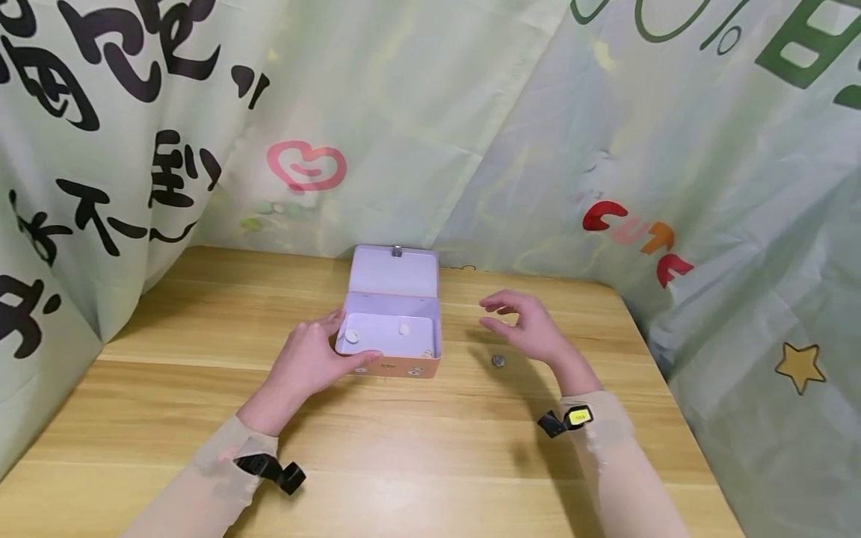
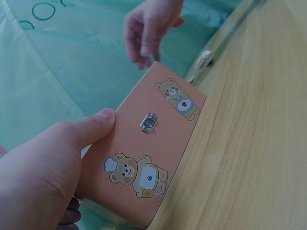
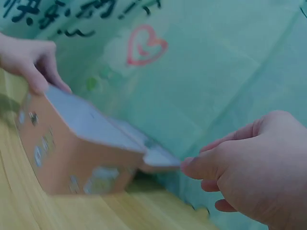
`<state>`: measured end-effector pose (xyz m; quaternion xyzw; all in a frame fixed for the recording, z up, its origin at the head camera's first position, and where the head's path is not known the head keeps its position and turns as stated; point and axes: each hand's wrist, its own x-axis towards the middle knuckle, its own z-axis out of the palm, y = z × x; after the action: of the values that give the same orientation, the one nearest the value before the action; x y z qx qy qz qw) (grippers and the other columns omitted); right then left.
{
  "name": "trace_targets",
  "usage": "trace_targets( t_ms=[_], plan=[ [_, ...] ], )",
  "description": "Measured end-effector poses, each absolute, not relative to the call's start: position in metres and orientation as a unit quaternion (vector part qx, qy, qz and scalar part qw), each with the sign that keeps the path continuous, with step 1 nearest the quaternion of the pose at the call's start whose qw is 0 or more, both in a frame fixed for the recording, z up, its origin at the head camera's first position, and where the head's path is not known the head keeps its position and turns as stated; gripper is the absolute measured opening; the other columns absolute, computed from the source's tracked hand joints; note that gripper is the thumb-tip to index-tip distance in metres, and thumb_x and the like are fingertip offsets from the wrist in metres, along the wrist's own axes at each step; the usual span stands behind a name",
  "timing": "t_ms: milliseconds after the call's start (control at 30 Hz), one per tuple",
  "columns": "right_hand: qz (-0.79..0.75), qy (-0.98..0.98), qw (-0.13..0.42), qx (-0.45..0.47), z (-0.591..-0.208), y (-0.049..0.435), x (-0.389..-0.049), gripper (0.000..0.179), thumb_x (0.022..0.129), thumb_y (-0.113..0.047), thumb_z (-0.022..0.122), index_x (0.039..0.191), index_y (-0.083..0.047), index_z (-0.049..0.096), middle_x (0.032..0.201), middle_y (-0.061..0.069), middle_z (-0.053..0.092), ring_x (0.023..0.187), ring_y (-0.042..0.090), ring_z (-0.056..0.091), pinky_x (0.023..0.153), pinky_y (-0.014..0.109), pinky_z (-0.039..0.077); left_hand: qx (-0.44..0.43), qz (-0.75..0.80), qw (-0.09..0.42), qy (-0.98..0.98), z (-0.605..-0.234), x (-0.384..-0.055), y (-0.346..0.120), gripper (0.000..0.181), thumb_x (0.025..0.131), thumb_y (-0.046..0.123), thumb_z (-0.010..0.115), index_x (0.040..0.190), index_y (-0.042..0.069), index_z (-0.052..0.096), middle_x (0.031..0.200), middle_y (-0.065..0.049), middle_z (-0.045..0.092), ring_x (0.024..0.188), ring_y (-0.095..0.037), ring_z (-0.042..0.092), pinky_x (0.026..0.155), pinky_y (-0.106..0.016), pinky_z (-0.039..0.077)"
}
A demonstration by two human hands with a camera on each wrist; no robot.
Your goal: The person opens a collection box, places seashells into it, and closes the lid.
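Note:
A hinged tin box (image 1: 422,367) stands on the table with its lid (image 1: 393,270) tipped back. It is lilac inside and orange outside, with bear pictures and a metal catch (image 2: 149,123) on the front. My left hand (image 1: 309,355) grips the left side, thumb over the front rim. Inside lie a few small whitish pieces (image 1: 352,336). To the right of the box my right hand (image 1: 531,329) hovers, its thumb and fingers apart and nothing seen between them. Below it a small dark round piece (image 1: 498,361) lies on the table; a small white piece (image 2: 203,58) shows nearby in the left wrist view.
The wooden table (image 1: 417,463) ends at a pale printed curtain (image 1: 403,149) behind and at both sides. Close behind the box's raised lid hangs this cloth. A black strap with a small camera (image 1: 272,471) sits on each wrist.

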<state>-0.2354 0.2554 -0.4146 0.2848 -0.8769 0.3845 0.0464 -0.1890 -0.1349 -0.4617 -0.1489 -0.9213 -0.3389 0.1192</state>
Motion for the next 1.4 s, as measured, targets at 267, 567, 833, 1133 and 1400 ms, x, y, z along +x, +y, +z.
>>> trace_targets(
  t_ms=[267, 567, 833, 1133, 1400],
  plan=[
    [0.386, -0.896, 0.031, 0.219, -0.434, 0.287, -0.241, 0.03, 0.099, -0.003, 0.075, 0.127, 0.007, 0.07, 0.125, 0.026, 0.069, 0.116, 0.043, 0.064, 0.102, 0.063, 0.047, -0.143, -0.336, 0.121, -0.923, -0.461, -0.189, -0.138, 0.114, 0.073, 0.076, 0.083, 0.143, -0.011, 0.058, 0.14, -0.031, 0.057, 0.058, -0.017, 0.057, 0.05, -0.034, 0.042],
    [0.368, -0.915, -0.016, 0.167, -0.457, 0.295, -0.252, 0.035, 0.099, -0.007, 0.075, 0.131, 0.005, 0.068, 0.129, 0.022, 0.069, 0.121, 0.044, 0.063, 0.103, 0.058, 0.049, -0.154, -0.338, 0.133, -0.919, -0.465, -0.189, -0.138, 0.112, 0.074, 0.074, 0.084, 0.141, -0.012, 0.059, 0.138, -0.032, 0.058, 0.086, -0.035, 0.074, 0.065, -0.04, 0.057],
    [0.349, -0.923, -0.027, 0.157, -0.472, 0.298, -0.259, 0.034, 0.099, -0.007, 0.076, 0.128, 0.007, 0.068, 0.121, 0.02, 0.069, 0.115, 0.038, 0.066, 0.099, 0.055, 0.052, -0.157, -0.333, 0.14, -0.919, -0.465, -0.187, -0.136, 0.111, 0.075, 0.075, 0.083, 0.141, -0.011, 0.061, 0.137, -0.032, 0.059, 0.089, -0.036, 0.073, 0.067, -0.042, 0.057],
    [0.302, -0.942, -0.006, 0.144, -0.479, 0.299, -0.261, 0.016, 0.102, -0.013, 0.074, 0.112, -0.001, 0.074, 0.1, 0.007, 0.067, 0.094, 0.029, 0.063, 0.099, 0.056, 0.033, -0.157, -0.336, 0.138, -0.918, -0.463, -0.187, -0.135, 0.109, 0.075, 0.072, 0.086, 0.141, -0.011, 0.06, 0.138, -0.032, 0.058, 0.09, -0.035, 0.073, 0.057, -0.035, 0.051],
    [0.306, -0.94, -0.003, 0.151, -0.475, 0.295, -0.26, 0.016, 0.103, -0.016, 0.072, 0.114, -0.004, 0.071, 0.104, 0.008, 0.07, 0.098, 0.03, 0.065, 0.106, 0.064, 0.025, -0.15, -0.339, 0.13, -0.92, -0.462, -0.188, -0.135, 0.112, 0.074, 0.073, 0.085, 0.141, -0.012, 0.059, 0.138, -0.034, 0.057, 0.075, -0.026, 0.067, 0.048, -0.033, 0.041]
  ],
)
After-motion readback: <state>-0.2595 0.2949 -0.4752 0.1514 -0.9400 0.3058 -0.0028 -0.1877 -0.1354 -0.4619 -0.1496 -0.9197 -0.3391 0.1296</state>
